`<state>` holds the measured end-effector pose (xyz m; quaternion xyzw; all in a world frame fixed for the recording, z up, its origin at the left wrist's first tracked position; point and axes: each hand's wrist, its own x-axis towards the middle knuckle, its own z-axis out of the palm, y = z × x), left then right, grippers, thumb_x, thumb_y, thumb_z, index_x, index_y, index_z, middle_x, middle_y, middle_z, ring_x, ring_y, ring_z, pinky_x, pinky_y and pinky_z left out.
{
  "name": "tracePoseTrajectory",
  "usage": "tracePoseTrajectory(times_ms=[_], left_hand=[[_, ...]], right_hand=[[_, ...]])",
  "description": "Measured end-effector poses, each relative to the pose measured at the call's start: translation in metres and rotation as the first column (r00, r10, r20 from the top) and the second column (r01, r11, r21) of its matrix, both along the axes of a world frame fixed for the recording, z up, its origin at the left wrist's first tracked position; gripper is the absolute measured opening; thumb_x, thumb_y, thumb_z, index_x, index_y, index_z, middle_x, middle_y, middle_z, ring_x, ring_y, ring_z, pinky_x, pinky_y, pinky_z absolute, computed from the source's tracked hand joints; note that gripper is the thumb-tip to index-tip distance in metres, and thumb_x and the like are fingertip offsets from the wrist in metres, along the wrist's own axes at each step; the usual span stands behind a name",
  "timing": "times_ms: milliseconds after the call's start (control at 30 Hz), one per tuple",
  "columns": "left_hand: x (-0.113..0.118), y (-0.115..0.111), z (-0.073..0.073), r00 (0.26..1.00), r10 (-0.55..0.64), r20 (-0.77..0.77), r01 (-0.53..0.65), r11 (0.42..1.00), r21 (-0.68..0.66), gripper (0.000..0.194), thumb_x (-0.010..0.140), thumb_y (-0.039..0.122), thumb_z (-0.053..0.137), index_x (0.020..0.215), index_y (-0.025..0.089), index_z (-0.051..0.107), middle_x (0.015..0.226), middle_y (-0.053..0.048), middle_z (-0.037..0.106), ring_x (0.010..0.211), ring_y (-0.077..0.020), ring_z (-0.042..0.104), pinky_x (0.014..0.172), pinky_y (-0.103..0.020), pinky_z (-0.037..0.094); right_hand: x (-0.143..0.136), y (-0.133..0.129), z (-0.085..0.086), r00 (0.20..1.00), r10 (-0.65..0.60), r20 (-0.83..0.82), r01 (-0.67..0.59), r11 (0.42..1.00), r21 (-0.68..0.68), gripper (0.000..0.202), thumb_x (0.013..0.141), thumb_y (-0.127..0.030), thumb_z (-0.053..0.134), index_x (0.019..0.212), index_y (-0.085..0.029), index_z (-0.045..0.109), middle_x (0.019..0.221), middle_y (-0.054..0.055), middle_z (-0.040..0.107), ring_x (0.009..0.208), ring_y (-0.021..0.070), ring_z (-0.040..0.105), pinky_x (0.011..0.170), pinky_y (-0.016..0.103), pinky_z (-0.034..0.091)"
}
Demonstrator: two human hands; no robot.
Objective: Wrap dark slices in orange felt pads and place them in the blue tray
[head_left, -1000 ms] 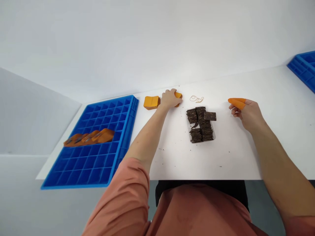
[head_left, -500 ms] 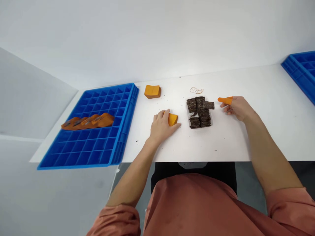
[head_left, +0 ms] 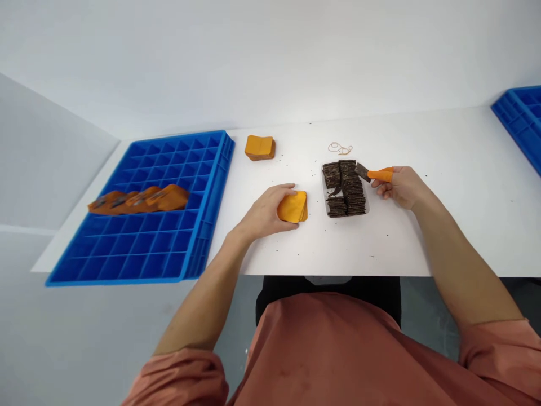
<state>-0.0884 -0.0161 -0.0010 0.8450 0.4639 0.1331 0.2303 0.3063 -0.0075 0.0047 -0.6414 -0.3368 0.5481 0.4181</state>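
Observation:
My left hand (head_left: 270, 208) is curled around the side of a small stack of orange-yellow squares (head_left: 293, 207) on the white table, fingers at its far edge and thumb at its near edge. My right hand (head_left: 399, 183), with orange finger covers on, pinches a thin dark brown slab (head_left: 362, 171) at the right rim of a clear tray (head_left: 367, 210). Inside that tray stand rows of similar dark, flaky slabs (head_left: 353, 194), with a gap on the left side. What the squares are made of I cannot tell.
Behind my left hand sits a second stack of orange squares (head_left: 260, 146). A blue divided crate (head_left: 139, 239) at the left bears several folded orange pieces (head_left: 169, 197). Thin rubber bands (head_left: 340, 149) lie behind the tray. Another blue crate (head_left: 518, 121) stands far right. Dark crumbs are scattered about.
My right hand has moved left and taken hold of the loose slab that lay over the tray, tilting it. My left hand has shifted so more of the orange stack shows.

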Motion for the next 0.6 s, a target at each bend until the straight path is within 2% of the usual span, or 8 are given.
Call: tracePoseTrajectory(times_ms=[100,233,367,467,600], left_hand=[[0.0,-0.004,-0.001,1.0,-0.011,-0.01,0.012,1.0,0.019,0.073,0.078,0.043,0.093,0.144,0.026,0.065,0.171,-0.015,0.059,0.156,-0.04,0.059,0.133,-0.061,0.048],[-0.007,-0.015,-0.003,1.0,-0.008,-0.018,0.008,0.999,0.045,0.069,0.083,0.048,0.09,0.145,0.026,0.068,0.17,-0.015,0.06,0.156,-0.041,0.059,0.133,-0.063,0.048],[-0.016,-0.023,-0.002,1.0,-0.009,0.001,0.009,0.999,0.046,0.069,0.088,0.051,0.087,0.149,0.025,0.069,0.175,-0.016,0.056,0.16,-0.0401,0.056,0.135,-0.063,0.047],[-0.022,-0.027,0.0,1.0,-0.03,-0.001,0.03,0.997,0.071,0.067,0.092,0.051,0.083,0.152,0.026,0.069,0.176,-0.016,0.056,0.161,-0.0391,0.056,0.134,-0.062,0.049],[-0.028,-0.03,0.002,0.996,-0.087,-0.031,0.09,0.987,0.131,0.053,0.099,0.043,0.072,0.149,0.024,0.074,0.166,-0.016,0.066,0.156,-0.0371,0.062,0.132,-0.062,0.052]], right_hand=[[0.001,0.0,-0.001,1.0,0.004,-0.029,-0.004,1.0,0.001,0.032,0.077,-0.025,0.105,0.076,-0.018,0.074,0.071,0.008,0.075,0.054,0.0112,0.058,0.04,0.022,0.042],[0.0,0.002,-0.004,0.999,0.002,-0.043,-0.001,1.0,0.026,0.033,0.071,-0.023,0.107,0.076,-0.017,0.075,0.069,0.006,0.072,0.054,0.0105,0.057,0.042,0.022,0.04],[-0.004,0.002,-0.005,0.999,-0.012,-0.052,0.015,0.998,0.056,0.033,0.069,-0.021,0.107,0.075,-0.016,0.074,0.068,0.005,0.07,0.053,0.0095,0.057,0.042,0.021,0.039],[-0.006,0.002,-0.005,0.999,-0.02,-0.038,0.022,0.998,0.059,0.032,0.074,-0.025,0.105,0.076,-0.016,0.074,0.072,0.006,0.073,0.052,0.0098,0.057,0.041,0.022,0.038],[-0.009,0.001,-0.006,0.999,-0.014,0.042,0.011,0.997,0.071,0.031,0.08,-0.03,0.102,0.075,-0.017,0.074,0.075,0.008,0.075,0.053,0.0105,0.057,0.04,0.023,0.036]])
